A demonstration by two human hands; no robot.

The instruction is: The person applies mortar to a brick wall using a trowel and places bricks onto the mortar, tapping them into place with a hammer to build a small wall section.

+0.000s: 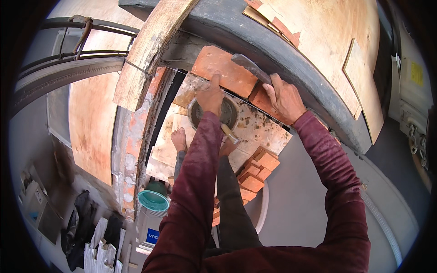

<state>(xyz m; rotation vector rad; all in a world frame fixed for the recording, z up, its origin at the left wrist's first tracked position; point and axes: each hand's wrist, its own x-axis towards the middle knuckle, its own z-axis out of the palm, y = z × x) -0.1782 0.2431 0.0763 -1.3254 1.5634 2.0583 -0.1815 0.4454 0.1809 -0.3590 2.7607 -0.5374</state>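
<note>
My right hand (284, 98) is closed around a dark, worn, flat metal blade (250, 66), whose rounded end lies over the far edge of an orange brick (223, 70). On the near side of that brick, my left hand (210, 95) rests with a finger stretched out onto its face; the other fingers are partly hidden. Another brick (265, 101) continues the row beneath my right hand. Below my left wrist stands a round tub of grey mortar (231, 113), partly covered by my forearm. A trowel with a pale wooden handle (230, 133) leans out of it.
My bare feet stand on a mortar-spattered board platform (252, 129). Stacked bricks (257, 170) sit at its right edge, a green bucket (154, 200) at lower left. A rough timber (145, 59) and rebar frame (73, 68) jut in from the left; a curved concrete ledge (291, 68) runs behind.
</note>
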